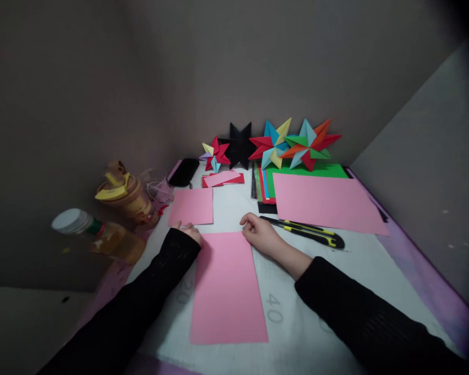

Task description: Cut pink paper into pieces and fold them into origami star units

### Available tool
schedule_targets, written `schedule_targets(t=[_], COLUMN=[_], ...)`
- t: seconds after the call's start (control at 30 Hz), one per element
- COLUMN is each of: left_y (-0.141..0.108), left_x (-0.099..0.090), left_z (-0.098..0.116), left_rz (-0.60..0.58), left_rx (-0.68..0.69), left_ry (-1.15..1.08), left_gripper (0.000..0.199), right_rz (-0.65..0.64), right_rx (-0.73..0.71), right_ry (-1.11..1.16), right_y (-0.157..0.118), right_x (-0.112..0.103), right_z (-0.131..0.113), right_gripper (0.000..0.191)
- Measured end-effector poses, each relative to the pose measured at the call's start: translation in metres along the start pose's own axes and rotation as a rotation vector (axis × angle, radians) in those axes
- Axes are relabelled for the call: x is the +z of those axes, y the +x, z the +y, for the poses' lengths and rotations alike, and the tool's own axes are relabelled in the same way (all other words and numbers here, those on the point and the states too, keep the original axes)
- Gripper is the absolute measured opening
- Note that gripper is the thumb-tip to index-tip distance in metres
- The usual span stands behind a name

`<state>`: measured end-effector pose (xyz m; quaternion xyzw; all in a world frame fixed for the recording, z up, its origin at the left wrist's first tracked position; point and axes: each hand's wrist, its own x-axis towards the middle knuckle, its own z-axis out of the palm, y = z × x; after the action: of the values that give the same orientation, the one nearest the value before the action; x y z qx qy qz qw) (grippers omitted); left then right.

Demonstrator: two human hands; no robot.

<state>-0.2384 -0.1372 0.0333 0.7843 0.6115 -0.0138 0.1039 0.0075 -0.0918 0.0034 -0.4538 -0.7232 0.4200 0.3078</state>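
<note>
A long pink paper sheet (229,291) lies flat on the white marked mat, in front of me. At its far left corner rests my left hand (189,233), fingers bent down and partly covered by the dark sleeve; what they hold, if anything, is hidden. Just beyond those fingers is a smaller pink paper square (191,207). My right hand (260,234) is at the sheet's far right corner, its fingers curled in and no object visible in them. To its right, two black-and-yellow utility knives (312,233) lie side by side.
Colored paper (308,169) is stacked at the back right, under a large pink sheet (328,203). Folded paper stars (275,145) lean against the wall. Pink and red strips (222,179) and a black phone (184,172) lie farther back. A bottle (117,242) and lidded cup (128,195) stand left.
</note>
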Motion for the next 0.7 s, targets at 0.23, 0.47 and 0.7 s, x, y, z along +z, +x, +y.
schedule_targets(t=[0.23,0.47,0.7], left_y=[0.015,0.018,0.020], left_x=[-0.018,-0.005,-0.009], left_z=[0.030,0.025,-0.001], left_rz=[0.071,-0.209,0.221], left_rx=[0.024,0.044,-0.264], left_ry=[-0.357,-0.919,-1.038], left_gripper=[0.058,0.049,0.036], right_rz=[-0.004,0.106,-0.095], right_rx=[-0.148,-0.148,0.083], right_ry=[0.275,0.373,0.453], right_y=[-0.002,0.003,0.015], right_x=[-0.010,-0.019,-0.032], right_z=[-0.015,-0.025,-0.009], right_gripper=[0.015,0.014,0.036])
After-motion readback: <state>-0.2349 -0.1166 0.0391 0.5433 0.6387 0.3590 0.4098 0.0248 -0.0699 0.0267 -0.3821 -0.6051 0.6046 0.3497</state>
